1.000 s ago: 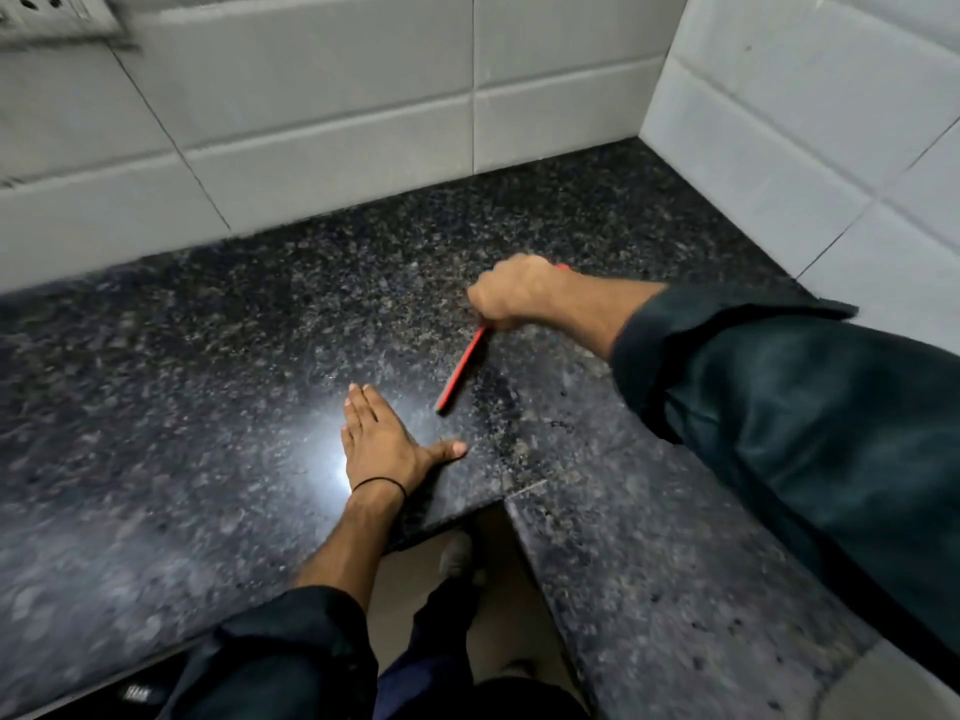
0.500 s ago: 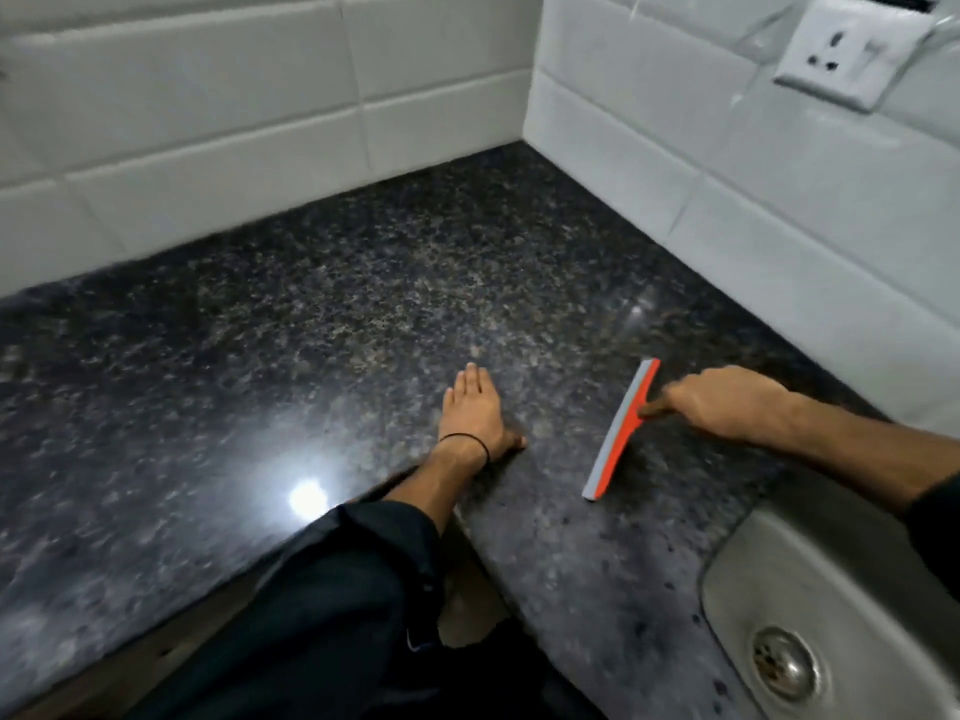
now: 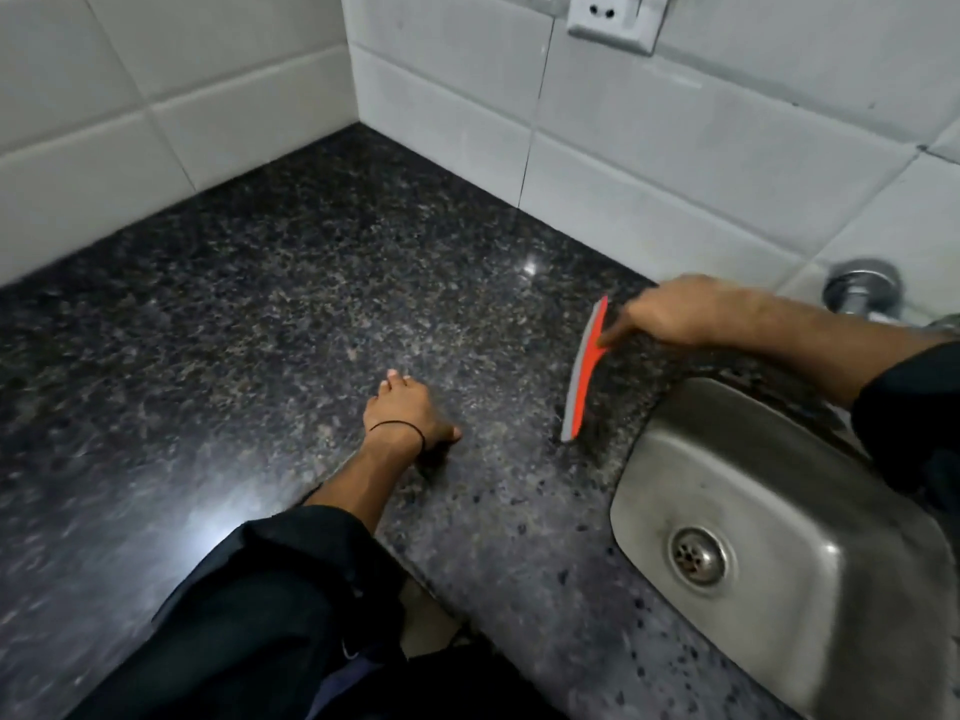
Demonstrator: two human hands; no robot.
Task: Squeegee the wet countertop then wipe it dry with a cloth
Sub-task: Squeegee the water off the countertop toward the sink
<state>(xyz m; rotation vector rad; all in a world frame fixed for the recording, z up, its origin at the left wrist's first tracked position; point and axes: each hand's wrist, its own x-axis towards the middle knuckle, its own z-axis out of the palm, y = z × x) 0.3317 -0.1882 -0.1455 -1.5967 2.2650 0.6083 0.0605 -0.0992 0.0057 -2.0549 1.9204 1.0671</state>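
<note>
A dark speckled granite countertop [image 3: 311, 304] fills an L-shaped corner under white tiled walls. My right hand [image 3: 675, 311] grips the handle of a red squeegee [image 3: 584, 374] with a grey rubber blade. The blade stands on the stone just left of the sink rim. My left hand [image 3: 402, 407], with a black band at the wrist, rests palm down on the counter near its inner front corner, fingers together and holding nothing. No cloth is in view.
A steel sink [image 3: 810, 491] with a round drain [image 3: 698, 556] is set in the counter at the right. A chrome tap base [image 3: 862, 291] sticks out of the wall above it. A white socket [image 3: 613, 18] is high on the right wall.
My right hand has dragged the squeegee rightward across the counter, from the middle to the sink's edge. The view has turned right, bringing the sink in. My left hand stays planted.
</note>
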